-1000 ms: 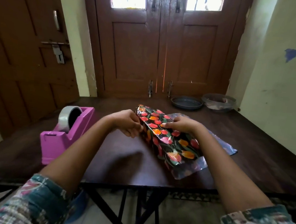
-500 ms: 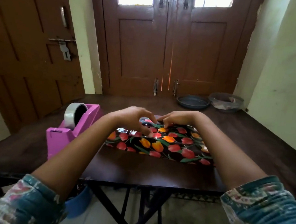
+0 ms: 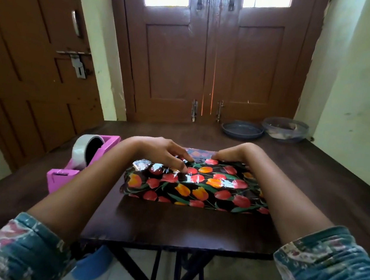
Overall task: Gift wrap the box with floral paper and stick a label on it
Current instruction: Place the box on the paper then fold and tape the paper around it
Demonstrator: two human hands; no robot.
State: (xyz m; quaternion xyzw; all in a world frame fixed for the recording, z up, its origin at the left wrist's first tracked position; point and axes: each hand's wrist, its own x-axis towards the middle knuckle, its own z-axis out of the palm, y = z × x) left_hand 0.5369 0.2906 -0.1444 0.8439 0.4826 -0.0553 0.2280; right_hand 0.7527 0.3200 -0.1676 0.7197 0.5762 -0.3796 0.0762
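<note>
The box, wrapped in glossy black floral paper (image 3: 197,190) with red and orange tulips, lies crosswise on the dark wooden table (image 3: 171,228). My left hand (image 3: 165,151) rests on its top left part, fingertips pressing the paper down near the far edge. My right hand (image 3: 237,154) sits at the far edge, fingers curled over the paper there. A strip of the paper's silvery flap (image 3: 201,151) shows between my hands. The box's left end is crumpled and shiny. No label is in view.
A pink tape dispenser (image 3: 63,177) with a roll of clear tape (image 3: 83,150) stands left of the box. A dark plate (image 3: 242,130) and a clear bowl (image 3: 284,129) sit at the table's far right, by brown double doors. A wall runs along the right.
The wrapped box turned from a diagonal, raised position to lying flat and crosswise. Both hands moved onto its top far edge.
</note>
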